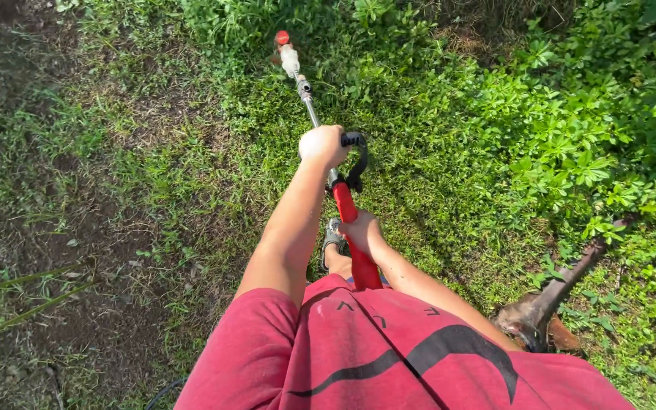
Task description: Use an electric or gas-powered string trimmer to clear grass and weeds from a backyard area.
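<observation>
String trimmer [320, 129] held out ahead over grass [191, 175], shaft running from chest toward cutting head [285, 47] at weed edge. Left hand [323, 144] closed around black loop handle [357, 156]. Right hand [360, 228] wrapped on red grip [349, 209]. Leafy weeds [571, 137] farther right.

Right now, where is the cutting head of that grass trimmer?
In the head view, the trimmer's cutting head sits at top centre, over the low green weeds, at the far end of the shaft beyond the left hand on the loop handle.
</observation>
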